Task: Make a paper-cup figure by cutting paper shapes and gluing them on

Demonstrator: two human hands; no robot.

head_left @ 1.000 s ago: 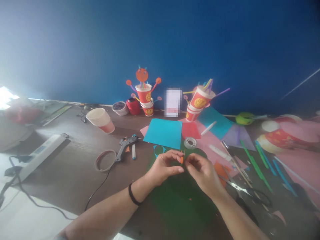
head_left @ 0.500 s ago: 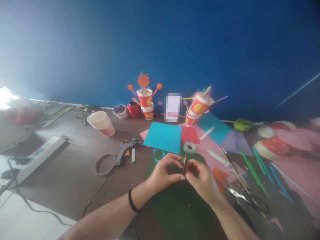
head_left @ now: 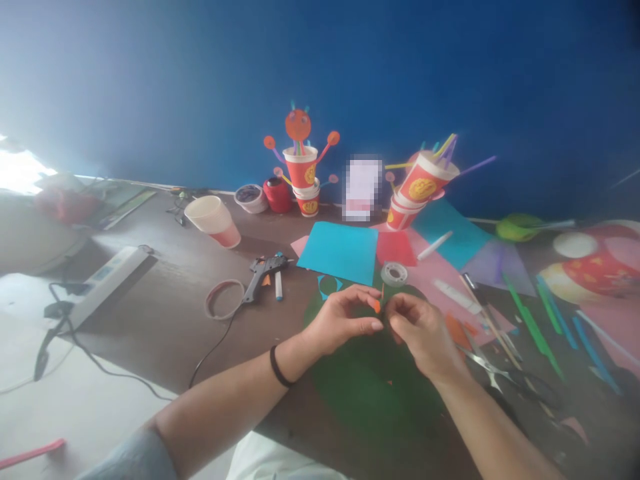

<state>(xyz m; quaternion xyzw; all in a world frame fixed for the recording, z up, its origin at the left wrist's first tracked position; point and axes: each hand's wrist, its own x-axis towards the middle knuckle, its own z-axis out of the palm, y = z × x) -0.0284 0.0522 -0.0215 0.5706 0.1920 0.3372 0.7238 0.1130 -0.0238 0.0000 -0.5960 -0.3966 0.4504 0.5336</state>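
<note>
My left hand point(head_left: 345, 321) and my right hand point(head_left: 417, 330) meet over a dark green round mat point(head_left: 350, 380). Between their fingertips is a small orange piece point(head_left: 378, 306), seen nearly edge-on. The left thumb and fingers curve round its left side, with a gap between thumb and fingers. My right hand pinches at its right side, its fingers bent. Just beyond the hands lie a roll of white tape point(head_left: 394, 274), a blue sheet point(head_left: 340, 252) and a blue scrap with a round hole point(head_left: 330, 287).
A glue gun point(head_left: 261, 273) and a tape ring point(head_left: 207, 300) lie left. Scissors point(head_left: 493, 370), straws point(head_left: 535, 327) and pink paper point(head_left: 425, 263) are at the right. Decorated cups point(head_left: 301, 170) stand by the wall, a cup stack point(head_left: 213, 220) left of them.
The camera view has shifted, so the table items appear higher and the cups larger. The small orange piece has turned between my fingertips, and my hands stay close together.
</note>
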